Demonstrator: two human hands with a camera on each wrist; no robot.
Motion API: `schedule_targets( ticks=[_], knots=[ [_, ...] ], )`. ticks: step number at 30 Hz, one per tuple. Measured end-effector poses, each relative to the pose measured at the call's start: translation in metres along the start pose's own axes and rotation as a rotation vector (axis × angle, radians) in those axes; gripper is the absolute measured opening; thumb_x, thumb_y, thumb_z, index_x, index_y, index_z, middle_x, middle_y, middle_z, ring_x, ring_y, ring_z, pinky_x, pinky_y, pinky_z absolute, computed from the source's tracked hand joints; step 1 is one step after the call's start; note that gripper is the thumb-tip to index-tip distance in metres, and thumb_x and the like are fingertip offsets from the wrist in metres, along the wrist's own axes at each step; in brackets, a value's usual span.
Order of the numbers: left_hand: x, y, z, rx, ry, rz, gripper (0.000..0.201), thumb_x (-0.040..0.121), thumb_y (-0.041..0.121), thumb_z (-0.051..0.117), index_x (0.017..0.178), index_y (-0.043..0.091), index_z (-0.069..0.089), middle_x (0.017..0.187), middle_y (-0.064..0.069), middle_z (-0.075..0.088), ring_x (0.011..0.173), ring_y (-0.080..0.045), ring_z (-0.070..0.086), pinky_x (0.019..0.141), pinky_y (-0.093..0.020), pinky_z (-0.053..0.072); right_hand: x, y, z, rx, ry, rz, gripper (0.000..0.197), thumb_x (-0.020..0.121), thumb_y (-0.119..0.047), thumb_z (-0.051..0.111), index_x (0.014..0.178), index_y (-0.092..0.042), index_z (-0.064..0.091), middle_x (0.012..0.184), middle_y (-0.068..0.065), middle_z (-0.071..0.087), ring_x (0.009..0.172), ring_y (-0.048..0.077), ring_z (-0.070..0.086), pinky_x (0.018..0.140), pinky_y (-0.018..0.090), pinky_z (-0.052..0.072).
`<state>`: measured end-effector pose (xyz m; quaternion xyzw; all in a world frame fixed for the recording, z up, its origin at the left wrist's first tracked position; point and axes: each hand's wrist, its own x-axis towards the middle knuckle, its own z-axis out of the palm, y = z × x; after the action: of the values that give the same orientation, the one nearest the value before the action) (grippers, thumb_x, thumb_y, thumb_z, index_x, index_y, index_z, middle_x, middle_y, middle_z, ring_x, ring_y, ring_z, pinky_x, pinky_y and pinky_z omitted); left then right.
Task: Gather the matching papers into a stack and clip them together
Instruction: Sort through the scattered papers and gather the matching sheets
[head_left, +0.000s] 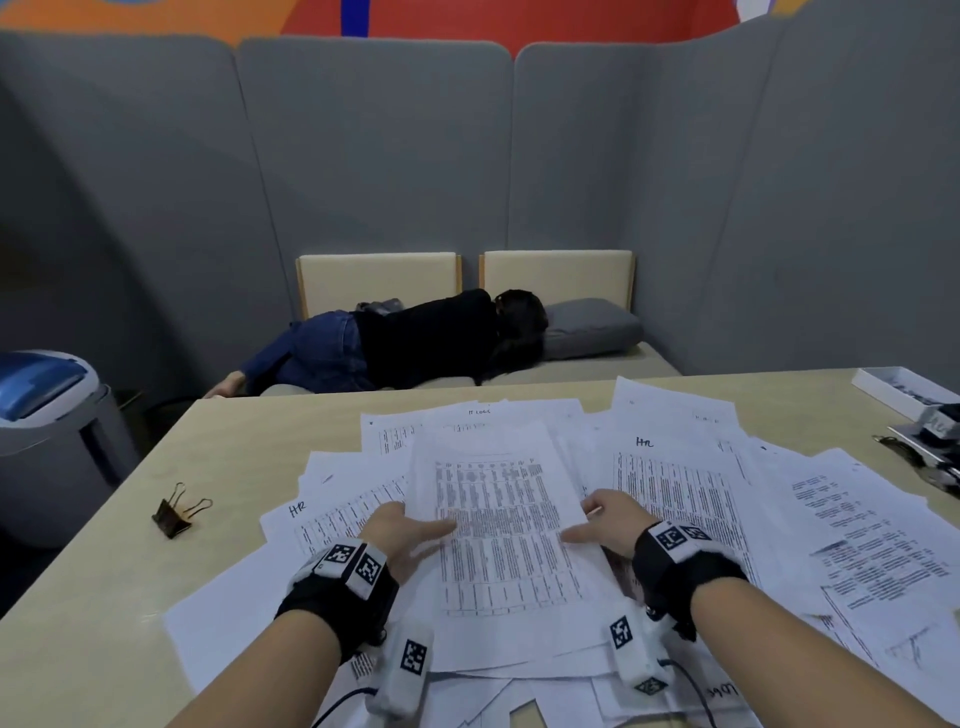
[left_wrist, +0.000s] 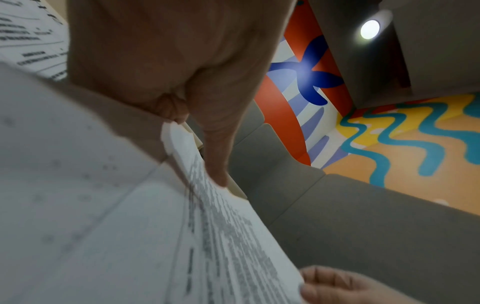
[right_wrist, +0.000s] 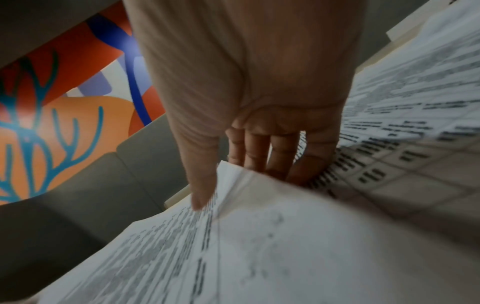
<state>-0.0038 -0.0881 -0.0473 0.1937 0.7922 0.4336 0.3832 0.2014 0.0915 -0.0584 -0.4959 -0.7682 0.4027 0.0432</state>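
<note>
Many printed sheets (head_left: 852, 545) lie spread over the wooden table (head_left: 104, 597), some marked "HR" by hand (head_left: 644, 442). Both hands hold a thin stack of table-printed papers (head_left: 498, 519) a little above the pile. My left hand (head_left: 405, 530) pinches its left edge, thumb on top and fingers underneath. My right hand (head_left: 608, 519) pinches the right edge the same way. The left wrist view shows the thumb (left_wrist: 218, 164) pressing on the papers (left_wrist: 221, 236). In the right wrist view the thumb (right_wrist: 202, 185) lies on the papers (right_wrist: 233, 257), with the fingers (right_wrist: 272, 154) behind them. A black binder clip (head_left: 176, 512) lies on the table at the left.
A white box (head_left: 893, 387) and a heap of clips (head_left: 935, 441) sit at the table's far right. A grey bin with a blue lid (head_left: 47, 415) stands left of the table. Behind the table a person (head_left: 415, 343) lies on a sofa enclosed by grey panels.
</note>
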Motion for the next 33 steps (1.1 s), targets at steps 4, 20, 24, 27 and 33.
schedule_targets(
  ticks=[4,20,24,27,33],
  knots=[
    [0.005,0.004,-0.004,0.199,0.042,-0.04,0.059,0.081,0.013,0.075,0.13,-0.003,0.047,0.115,-0.014,0.061,0.099,-0.026,0.058,0.081,-0.029,0.05,-0.008,0.004,-0.022,-0.04,0.164,0.057,0.049,0.079,-0.05,0.068,0.114,-0.02,0.053,0.113,0.004,0.056,0.096,0.022,0.06,0.079,0.03,0.049],
    [0.018,0.004,-0.001,0.426,0.001,-0.043,0.062,0.087,0.021,0.068,0.137,-0.001,0.037,0.079,0.003,0.046,0.072,-0.012,0.05,0.049,-0.02,0.045,-0.009,0.088,-0.098,-0.141,0.326,0.588,0.103,0.055,-0.044,0.089,0.132,0.007,0.043,0.125,0.022,0.059,0.101,0.032,0.061,0.089,0.038,0.052],
    [0.027,0.001,-0.006,0.481,-0.023,-0.079,0.056,0.083,0.028,0.071,0.126,0.002,0.048,0.097,-0.005,0.06,0.084,-0.019,0.059,0.072,-0.031,0.054,-0.007,0.092,-0.104,-0.089,0.37,0.488,0.074,0.07,-0.021,0.083,0.13,0.007,0.049,0.119,0.022,0.062,0.101,0.033,0.062,0.088,0.038,0.051],
    [0.026,0.003,-0.006,0.524,-0.03,-0.071,0.056,0.084,0.03,0.07,0.126,0.002,0.048,0.099,-0.005,0.059,0.088,-0.02,0.059,0.078,-0.032,0.053,-0.009,0.088,-0.113,-0.134,0.411,0.373,0.027,0.083,-0.018,0.069,0.1,0.002,0.065,0.084,0.015,0.063,0.081,0.03,0.063,0.067,0.029,0.048],
    [0.03,0.0,-0.006,0.546,-0.036,-0.066,0.056,0.084,0.032,0.07,0.125,0.002,0.047,0.104,-0.008,0.061,0.093,-0.023,0.062,0.087,-0.036,0.054,-0.012,0.073,-0.145,-0.192,0.59,0.17,0.029,0.095,-0.023,0.048,0.073,-0.007,0.056,0.06,0.011,0.054,0.052,0.022,0.049,0.051,0.024,0.035]
  ],
)
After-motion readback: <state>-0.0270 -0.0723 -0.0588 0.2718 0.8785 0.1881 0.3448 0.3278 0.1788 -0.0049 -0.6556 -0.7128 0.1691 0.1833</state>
